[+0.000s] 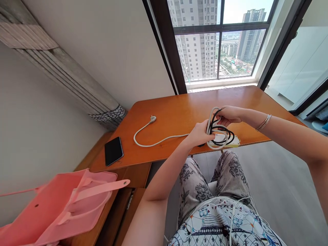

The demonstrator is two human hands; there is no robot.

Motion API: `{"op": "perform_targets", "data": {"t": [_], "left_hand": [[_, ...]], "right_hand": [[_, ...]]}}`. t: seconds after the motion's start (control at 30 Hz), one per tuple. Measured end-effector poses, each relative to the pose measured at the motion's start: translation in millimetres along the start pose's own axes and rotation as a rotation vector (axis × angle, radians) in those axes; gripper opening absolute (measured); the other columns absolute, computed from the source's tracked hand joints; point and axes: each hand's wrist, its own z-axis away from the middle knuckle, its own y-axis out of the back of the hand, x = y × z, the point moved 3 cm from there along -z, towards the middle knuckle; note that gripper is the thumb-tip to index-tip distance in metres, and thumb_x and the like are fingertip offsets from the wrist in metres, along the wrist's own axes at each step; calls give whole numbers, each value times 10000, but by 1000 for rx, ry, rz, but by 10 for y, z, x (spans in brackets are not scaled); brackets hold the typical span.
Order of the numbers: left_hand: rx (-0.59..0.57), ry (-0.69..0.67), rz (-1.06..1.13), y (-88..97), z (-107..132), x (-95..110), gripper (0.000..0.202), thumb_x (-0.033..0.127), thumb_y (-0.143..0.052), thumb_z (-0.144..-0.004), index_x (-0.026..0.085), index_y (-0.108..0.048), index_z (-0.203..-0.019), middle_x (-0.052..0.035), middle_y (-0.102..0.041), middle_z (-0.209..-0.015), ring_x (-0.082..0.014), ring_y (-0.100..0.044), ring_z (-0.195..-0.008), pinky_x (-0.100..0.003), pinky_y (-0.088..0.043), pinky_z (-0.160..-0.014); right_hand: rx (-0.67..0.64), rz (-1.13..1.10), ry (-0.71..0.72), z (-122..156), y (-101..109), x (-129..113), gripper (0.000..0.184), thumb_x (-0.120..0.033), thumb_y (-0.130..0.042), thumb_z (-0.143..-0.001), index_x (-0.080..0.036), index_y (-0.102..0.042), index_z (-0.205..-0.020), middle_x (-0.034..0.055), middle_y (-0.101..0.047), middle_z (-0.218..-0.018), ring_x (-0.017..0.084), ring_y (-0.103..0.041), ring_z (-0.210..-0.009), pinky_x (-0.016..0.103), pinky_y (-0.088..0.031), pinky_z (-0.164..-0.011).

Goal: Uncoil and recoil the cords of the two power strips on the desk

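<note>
Item: coil of cable (218, 131), white and black strands looped together, at the near edge of the desk (179, 106), toward 3 o'clock from the picture's centre. Under the coil and touching it is a power strip (233, 141), white with a yellowish side, lying along the desk edge; whether it rests fully on the wood or is lifted cannot be told. Left hand (198, 135): closed on the coil's 9 o'clock side, thumb and fingers clamped around the gathered strands. Right hand (229, 114): at the coil's 12 o'clock, fingers curled over the top of the loop and gripping it; thin bracelets (265, 122) on that wrist. White cord (159, 140): leaves the left hand toward 9 o'clock, runs slack across the desk, then bends up toward 11 o'clock and ends in a plug (153, 119), which lies loose on the wood, well apart from both hands. Phone (113, 150): black, screen dark, face up on a lower wooden ledge (133, 174) just beside the desk's left corner, at 8 o'clock from the plug. Pink bag (64, 205): open, straps slack, at 7 o'clock in the picture, on the same lower ledge. Curtain (64, 68): grey, gathered, hanging along the wall at 10 o'clock. Window (217, 41): dark-framed, at 12 to 1 o'clock beyond the desk's far edge, tower blocks outside. The person's patterned trousers show at 6 o'clock, below the desk edge.
</note>
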Motion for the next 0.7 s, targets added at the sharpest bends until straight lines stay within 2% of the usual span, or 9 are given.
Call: {"op": "perform_targets", "data": {"t": [0.1,0.2,0.27,0.37,0.43,0.5,0.57,0.7], "left_hand": [[147,15,-264,-62,21,0,665,202,-658,-683,153,-484,-1322,1,-696,-813,-216,-621,-789,-341,-479,-812],[211,-43,-492,-153,51,1,809,191,-649,-732,167,-371,-1492,-45,-709,-957,-247,-642,-877,-381,-469,-907],[190,-99,-611,-215,71,10,771,210,-622,-789,207,-385,-1523,-79,-691,-1104,-252,-655,-933,-380,-471,-932],[176,-114,-751,-269,98,30,685,236,-583,-851,236,-437,-1520,-118,-620,-1326,-265,-661,-1056,-369,-481,-955],[186,-94,-825,-285,110,42,680,256,-570,-875,214,-420,-1537,-145,-499,-1509,-277,-655,-1122,-366,-491,-960],[174,-73,-887,-295,113,45,681,276,-549,-900,180,-388,-1555,-161,-360,-1625,-278,-669,-1112,-370,-505,-948],[145,-58,-918,-292,112,38,659,287,-523,-923,159,-384,-1555,-163,-314,-1650,-270,-686,-1086,-369,-514,-943],[151,-10,-860,-220,103,12,504,300,-518,-945,187,-537,-1436,-143,-393,-1614,-274,-696,-1099,-376,-515,-955]], "right_hand": [[-59,-83,-110,-65,-13,169,294,-157,-397,-983,-189,-423,-692,47,-652,-576,146,-643,-483,239,-541,-493],[-114,-130,-193,-152,-36,304,316,-128,-346,-980,-188,-401,-675,4,-575,-514,97,-568,-410,183,-481,-439],[-139,-124,-217,-212,-47,340,333,-134,-330,-986,-190,-394,-665,-20,-517,-476,78,-504,-364,159,-424,-396],[-152,-121,-229,-278,-59,337,338,-144,-341,-994,-192,-391,-662,-33,-484,-467,65,-448,-341,148,-382,-370],[-150,-128,-222,-296,-69,330,331,-161,-370,-999,-192,-398,-671,-44,-468,-467,58,-427,-341,139,-364,-363],[-143,-158,-191,-288,-84,337,314,-178,-403,-1004,-190,-412,-690,-53,-466,-481,53,-438,-360,128,-365,-371],[-134,-223,-144,-254,-103,366,290,-207,-428,-1013,-187,-441,-724,-51,-492,-511,58,-484,-406,132,-412,-407],[-157,-300,16,-107,-141,480,219,-327,-496,-1010,-158,-567,-890,2,-628,-669,78,-530,-484,185,-481,-478]]}}
